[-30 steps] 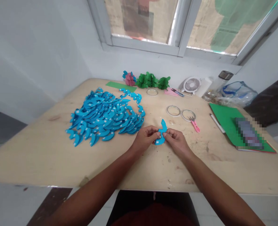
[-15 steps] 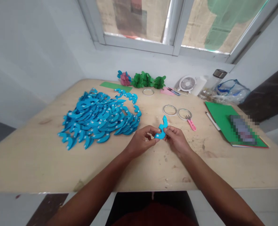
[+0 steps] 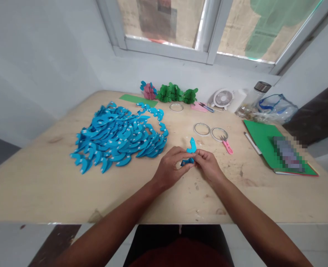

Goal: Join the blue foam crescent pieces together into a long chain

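Note:
Between my hands is a curved blue paper piece [image 3: 192, 145], its tip pointing away from me and its lower part partly hidden by my fingers. My left hand [image 3: 172, 166] grips it from the left, fingers across its middle and thumb below. My right hand [image 3: 207, 163] pinches its right side, fingertips touching those of the left. To the left lies a large heap of similar blue paper pieces [image 3: 122, 137], many bearing small white squares.
Tape rolls [image 3: 202, 129] and pink-handled snips [image 3: 226, 145] lie beyond my right hand. Farther right are a white pen [image 3: 252, 143] and a green folder [image 3: 259, 133]. Green paper figures [image 3: 175, 92], a small fan [image 3: 223, 98] and a bottle [image 3: 259, 91] line the wall.
My left fingers have moved right and over the blue paper piece, covering its middle. The piece now looks bent, its lower part turned darker. The view has shifted slightly.

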Demonstrator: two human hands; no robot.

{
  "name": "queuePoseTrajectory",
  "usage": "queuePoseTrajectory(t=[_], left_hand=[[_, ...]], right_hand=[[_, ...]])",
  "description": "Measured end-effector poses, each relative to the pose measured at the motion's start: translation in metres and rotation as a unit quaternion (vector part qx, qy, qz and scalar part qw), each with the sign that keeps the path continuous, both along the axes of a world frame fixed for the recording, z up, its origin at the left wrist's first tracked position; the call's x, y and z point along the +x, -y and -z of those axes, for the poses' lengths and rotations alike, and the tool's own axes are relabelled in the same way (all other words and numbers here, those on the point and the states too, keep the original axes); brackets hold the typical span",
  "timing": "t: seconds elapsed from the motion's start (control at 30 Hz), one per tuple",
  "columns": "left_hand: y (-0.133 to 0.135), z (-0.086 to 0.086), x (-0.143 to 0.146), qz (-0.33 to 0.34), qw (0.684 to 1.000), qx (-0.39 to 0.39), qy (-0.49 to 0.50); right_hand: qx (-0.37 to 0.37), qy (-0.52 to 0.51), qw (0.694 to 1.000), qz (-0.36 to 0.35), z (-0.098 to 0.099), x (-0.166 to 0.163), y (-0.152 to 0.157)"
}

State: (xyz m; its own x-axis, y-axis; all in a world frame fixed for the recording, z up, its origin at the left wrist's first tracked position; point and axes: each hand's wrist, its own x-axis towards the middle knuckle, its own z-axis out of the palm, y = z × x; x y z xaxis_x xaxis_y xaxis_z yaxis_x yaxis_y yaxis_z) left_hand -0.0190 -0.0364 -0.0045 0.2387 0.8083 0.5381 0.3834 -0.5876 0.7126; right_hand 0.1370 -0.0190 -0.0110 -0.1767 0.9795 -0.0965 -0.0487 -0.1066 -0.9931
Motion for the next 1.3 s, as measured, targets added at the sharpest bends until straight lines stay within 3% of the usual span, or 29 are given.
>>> queuePoseTrajectory(t=[0.3,0.57,0.8,1.0,1.3], left_hand=[[0.001,0.004,0.003,-0.033,0.999,0.002,-0.03],[-0.001,0.004,0.001,-0.065,0.995,-0.071,0.012],[-0.005,0.0,-0.004,0.022,0.986,-0.161,0.033],[-0.006,-0.006,-0.006,0.046,0.976,-0.201,0.066],[-0.006,-0.01,-0.008,0.151,0.906,-0.354,0.174]], right_hand=[[-0.007,0.001,1.0,-0.006,-0.002,-0.001,0.002],[-0.002,0.018,1.0,-0.016,-0.003,0.0,0.001],[-0.017,-0.018,0.999,-0.047,0.002,0.004,-0.001],[-0.028,-0.037,0.997,-0.053,-0.002,0.004,0.0],[-0.029,-0.041,0.997,-0.066,-0.001,0.004,0.0]])
